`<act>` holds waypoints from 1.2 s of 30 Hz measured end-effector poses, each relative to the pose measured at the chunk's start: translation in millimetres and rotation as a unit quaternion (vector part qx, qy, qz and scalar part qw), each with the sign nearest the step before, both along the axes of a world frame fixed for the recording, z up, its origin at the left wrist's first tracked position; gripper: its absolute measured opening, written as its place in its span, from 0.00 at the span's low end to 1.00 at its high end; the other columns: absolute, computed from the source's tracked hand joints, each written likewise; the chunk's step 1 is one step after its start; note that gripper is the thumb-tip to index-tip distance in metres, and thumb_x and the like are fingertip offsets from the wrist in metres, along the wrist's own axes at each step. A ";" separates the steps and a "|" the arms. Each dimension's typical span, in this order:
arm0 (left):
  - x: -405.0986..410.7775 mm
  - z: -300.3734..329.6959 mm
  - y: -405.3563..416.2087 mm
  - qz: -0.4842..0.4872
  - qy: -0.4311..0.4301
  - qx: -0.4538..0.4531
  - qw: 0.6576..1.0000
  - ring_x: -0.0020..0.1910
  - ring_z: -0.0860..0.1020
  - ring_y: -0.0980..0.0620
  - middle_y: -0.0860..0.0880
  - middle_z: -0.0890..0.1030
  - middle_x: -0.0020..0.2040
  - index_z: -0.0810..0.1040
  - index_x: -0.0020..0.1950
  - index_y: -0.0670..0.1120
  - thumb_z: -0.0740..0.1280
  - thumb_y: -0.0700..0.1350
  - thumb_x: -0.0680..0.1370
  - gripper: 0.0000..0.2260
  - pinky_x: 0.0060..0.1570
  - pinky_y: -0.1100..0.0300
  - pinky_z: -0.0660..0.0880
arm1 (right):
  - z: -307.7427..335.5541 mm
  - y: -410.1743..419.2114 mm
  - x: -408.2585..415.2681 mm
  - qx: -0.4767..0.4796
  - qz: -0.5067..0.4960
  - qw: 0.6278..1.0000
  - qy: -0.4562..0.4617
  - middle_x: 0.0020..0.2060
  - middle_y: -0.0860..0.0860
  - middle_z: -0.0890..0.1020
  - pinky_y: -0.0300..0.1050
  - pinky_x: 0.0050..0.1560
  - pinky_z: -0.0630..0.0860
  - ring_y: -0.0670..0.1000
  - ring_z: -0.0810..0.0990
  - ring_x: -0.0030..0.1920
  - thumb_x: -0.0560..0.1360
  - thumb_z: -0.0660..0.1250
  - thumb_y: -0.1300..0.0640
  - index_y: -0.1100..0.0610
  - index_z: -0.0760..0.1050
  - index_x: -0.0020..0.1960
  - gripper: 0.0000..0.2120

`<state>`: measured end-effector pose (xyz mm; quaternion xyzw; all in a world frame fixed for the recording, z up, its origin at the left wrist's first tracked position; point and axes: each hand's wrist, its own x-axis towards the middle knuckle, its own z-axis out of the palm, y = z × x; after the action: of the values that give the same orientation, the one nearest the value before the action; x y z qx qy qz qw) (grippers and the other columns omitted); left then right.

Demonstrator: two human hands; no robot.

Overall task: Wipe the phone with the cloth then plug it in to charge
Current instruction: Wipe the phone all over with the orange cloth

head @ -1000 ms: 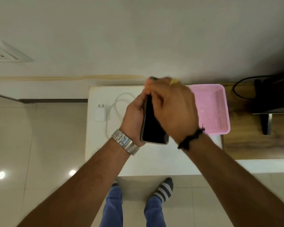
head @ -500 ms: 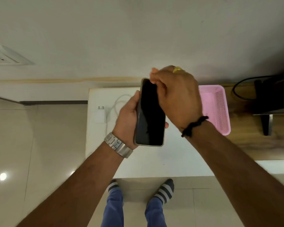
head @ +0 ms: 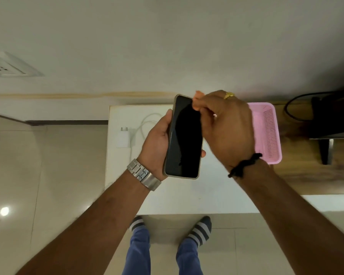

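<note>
Orange cloth pinched in right hand fingertips touches phone.

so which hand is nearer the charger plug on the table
Left. The left hand, holding the phone, is just right of the white charger plug in the view. The right hand, pinching the cloth, sits farther away beyond the phone.

The scene is lit dimly and evenly, in a warm, slightly yellow cast. A small bright glare spot is reflected in the glossy floor tiles at near left. The far right corner is left in deep shadow. The phone screen is rendered black with a faint sheen. Motion blur is seen on the right hand. Straight lines are bent by wide-angle distortion towards the edges.
</note>
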<state>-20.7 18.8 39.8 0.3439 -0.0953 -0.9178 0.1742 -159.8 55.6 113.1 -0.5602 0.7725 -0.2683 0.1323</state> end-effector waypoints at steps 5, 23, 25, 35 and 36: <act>-3.2 0.3 3.6 0.012 0.015 -0.003 1.000 0.50 0.85 0.47 0.47 0.87 0.52 0.86 0.56 0.49 0.60 0.61 0.81 0.21 0.53 0.52 0.81 | 5.2 -12.6 19.1 0.025 0.069 0.997 0.017 0.48 0.54 0.86 0.50 0.52 0.78 0.56 0.83 0.50 0.80 0.55 0.55 0.59 0.84 0.50 0.18; -2.7 4.7 -10.8 0.017 -0.006 0.006 1.000 0.52 0.85 0.45 0.43 0.86 0.55 0.86 0.58 0.44 0.54 0.60 0.85 0.26 0.55 0.52 0.83 | 1.9 11.9 22.2 0.060 0.078 0.994 0.056 0.51 0.56 0.85 0.53 0.51 0.81 0.59 0.83 0.50 0.77 0.61 0.61 0.59 0.83 0.54 0.13; 0.6 6.5 -16.4 0.013 -0.027 -0.007 1.000 0.53 0.83 0.45 0.43 0.83 0.57 0.82 0.63 0.43 0.55 0.62 0.84 0.27 0.55 0.52 0.81 | 6.9 45.3 40.9 0.102 0.160 0.981 0.050 0.51 0.56 0.85 0.55 0.49 0.82 0.59 0.83 0.50 0.77 0.62 0.62 0.58 0.82 0.59 0.14; -6.2 13.4 -12.2 0.009 -0.036 0.002 0.999 0.54 0.80 0.44 0.42 0.81 0.59 0.79 0.66 0.45 0.54 0.61 0.85 0.24 0.56 0.50 0.78 | 0.7 23.1 10.4 0.064 0.097 0.990 0.079 0.54 0.56 0.85 0.51 0.54 0.80 0.59 0.83 0.53 0.79 0.59 0.60 0.59 0.82 0.57 0.14; -4.7 13.9 -13.5 0.005 -0.044 -0.007 0.999 0.55 0.80 0.44 0.41 0.80 0.62 0.77 0.70 0.43 0.54 0.61 0.85 0.27 0.57 0.51 0.79 | 1.8 40.1 22.5 0.078 0.122 0.986 0.079 0.52 0.57 0.85 0.51 0.52 0.82 0.58 0.84 0.51 0.79 0.61 0.61 0.58 0.82 0.58 0.13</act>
<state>-25.4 5.4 53.7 0.3835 -0.1074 -0.9000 0.1771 -137.2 95.7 114.9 -0.6579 0.7247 -0.1439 0.1461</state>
